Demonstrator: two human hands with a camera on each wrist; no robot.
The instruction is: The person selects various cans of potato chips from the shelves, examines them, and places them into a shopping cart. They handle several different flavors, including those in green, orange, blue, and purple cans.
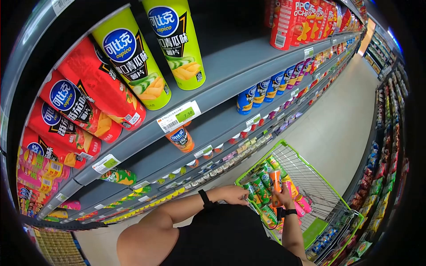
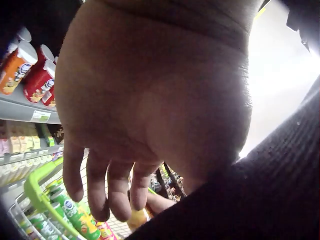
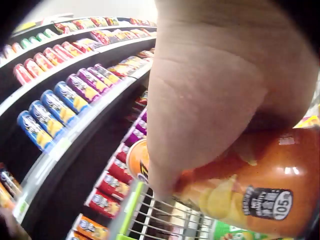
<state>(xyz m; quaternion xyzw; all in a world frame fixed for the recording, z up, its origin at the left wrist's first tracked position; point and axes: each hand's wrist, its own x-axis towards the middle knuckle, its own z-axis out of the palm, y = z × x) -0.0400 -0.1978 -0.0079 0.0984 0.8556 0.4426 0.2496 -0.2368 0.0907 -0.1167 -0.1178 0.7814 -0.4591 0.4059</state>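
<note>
My right hand (image 1: 285,198) grips an orange potato chip canister (image 1: 275,181) over the shopping cart (image 1: 326,177). In the right wrist view, the thumb lies across the canister's printed side (image 3: 250,185). Below it in the cart are several green chip canisters (image 1: 257,186) and pink ones (image 1: 303,204). My left hand (image 1: 235,195) is beside the cart's green-trimmed rim, on the shelf side. Its fingers (image 2: 119,190) hang loosely and a little bent in the left wrist view, with nothing held in them.
A long shelf (image 1: 248,66) on the left carries red canisters (image 1: 75,104), lime green canisters (image 1: 175,44) and blue canisters (image 1: 262,91). One orange canister (image 1: 181,139) stands on a lower tier. Bagged snacks (image 1: 377,186) line the right side of the aisle floor (image 1: 333,106).
</note>
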